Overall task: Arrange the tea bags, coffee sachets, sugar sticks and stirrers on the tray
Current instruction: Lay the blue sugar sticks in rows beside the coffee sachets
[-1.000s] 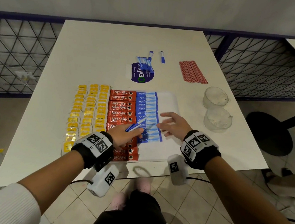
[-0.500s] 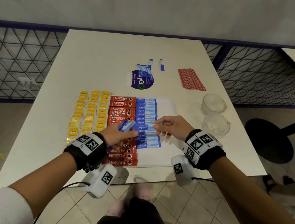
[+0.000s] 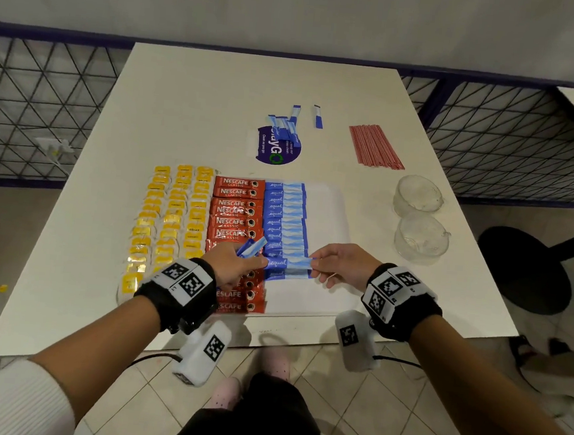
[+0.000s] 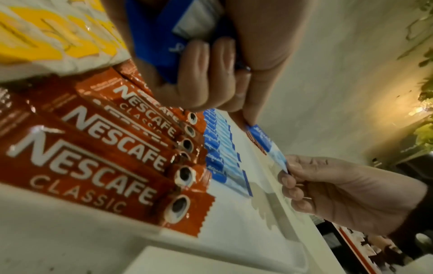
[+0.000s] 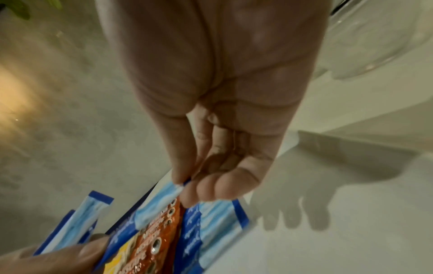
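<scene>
On the white tray (image 3: 326, 220) lie columns of yellow tea bags (image 3: 172, 215), red coffee sachets (image 3: 236, 210) and blue sugar sticks (image 3: 287, 217). One blue sugar stick (image 3: 287, 262) hangs just above the lower end of the sugar column. My right hand (image 3: 338, 264) pinches its right end (image 5: 164, 196). My left hand (image 3: 237, 265) touches its left end with the thumb and grips a bundle of spare sugar sticks (image 3: 250, 247) (image 4: 164, 37). Red stirrers (image 3: 375, 147) lie on the table at the back right.
Loose sugar sticks (image 3: 287, 128) lie on a purple sticker (image 3: 274, 147) behind the tray. Two clear glass cups (image 3: 419, 217) stand right of the tray. A black stool (image 3: 522, 266) is beside the table. A wire fence runs behind.
My right hand has taken hold of one sugar stick's end and drawn it out from the left hand's bundle, down toward the lower end of the sugar column.
</scene>
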The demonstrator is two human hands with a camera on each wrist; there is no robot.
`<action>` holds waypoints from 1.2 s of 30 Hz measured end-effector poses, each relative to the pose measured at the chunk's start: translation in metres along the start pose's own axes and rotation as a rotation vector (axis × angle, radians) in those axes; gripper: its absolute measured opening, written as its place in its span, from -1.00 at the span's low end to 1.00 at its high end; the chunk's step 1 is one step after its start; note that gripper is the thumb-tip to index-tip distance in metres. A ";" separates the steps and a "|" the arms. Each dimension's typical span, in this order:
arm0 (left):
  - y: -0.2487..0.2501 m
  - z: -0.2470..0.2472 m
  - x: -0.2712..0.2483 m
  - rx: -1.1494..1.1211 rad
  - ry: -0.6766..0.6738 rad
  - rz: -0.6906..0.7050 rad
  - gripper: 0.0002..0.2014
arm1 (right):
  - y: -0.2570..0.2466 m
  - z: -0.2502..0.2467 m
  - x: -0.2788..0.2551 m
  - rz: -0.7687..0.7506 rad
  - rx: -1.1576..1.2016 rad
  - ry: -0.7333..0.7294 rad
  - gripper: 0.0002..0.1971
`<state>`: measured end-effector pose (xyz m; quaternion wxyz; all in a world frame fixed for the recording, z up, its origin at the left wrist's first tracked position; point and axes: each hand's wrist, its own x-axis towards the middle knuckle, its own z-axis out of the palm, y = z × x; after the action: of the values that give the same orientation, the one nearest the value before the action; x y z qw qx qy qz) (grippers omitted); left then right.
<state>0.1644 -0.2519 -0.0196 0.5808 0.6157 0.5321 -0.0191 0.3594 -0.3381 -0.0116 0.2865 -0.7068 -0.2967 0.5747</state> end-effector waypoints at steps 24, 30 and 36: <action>0.018 0.029 0.007 0.881 -0.014 0.177 -0.60 | 0.020 0.017 0.006 0.318 -0.001 0.147 -0.79; 0.019 0.028 0.008 0.912 -0.018 0.177 -0.59 | 0.020 0.016 0.010 0.333 -0.029 0.128 -0.78; 0.019 0.023 0.008 0.834 -0.004 0.189 -0.55 | 0.017 0.011 0.007 0.341 -0.007 0.041 -0.78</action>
<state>0.1945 -0.2595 -0.0194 0.2826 0.8438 0.4190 -0.1806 0.3518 -0.3433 -0.0307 0.1883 -0.7594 -0.1684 0.5996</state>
